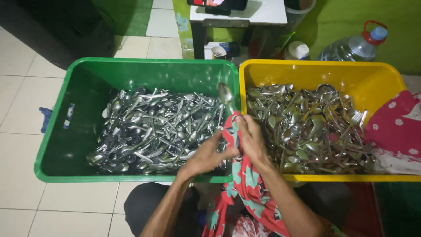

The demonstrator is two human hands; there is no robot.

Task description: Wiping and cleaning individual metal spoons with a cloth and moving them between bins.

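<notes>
Our left hand (206, 156) and right hand (251, 139) meet at the middle of the view, just over the seam where the two tubs touch. We close the right hand around a red cotton cloth printed with green and white flowers (245, 184), and inside that cloth sits the handle of a shiny steel spoon (225, 94), its bowl pointing up toward twelve o'clock. We curl the left fingers loosely against the same cloth from the nine o'clock side, thumb pressed to the fabric; whether they pinch it firmly we cannot tell. The cloth hangs down toward six o'clock, over our lap.

At nine o'clock from our hands stands a green rectangular plastic tub (87, 70), holding a tangled heap of steel spoons and forks (153, 129). At three o'clock stands a yellow rectangular plastic tub (386, 74), with its own pile of steel cutlery (307, 127). A second red cloth with white flowers (394, 127) drapes over the yellow tub's right rim. Beyond it, around one o'clock, lies a large clear plastic water bottle with a red handle (355, 46), and at twelve o'clock stands a small white table (263, 13). Pale floor tiles (22, 131) spread out at nine o'clock.
</notes>
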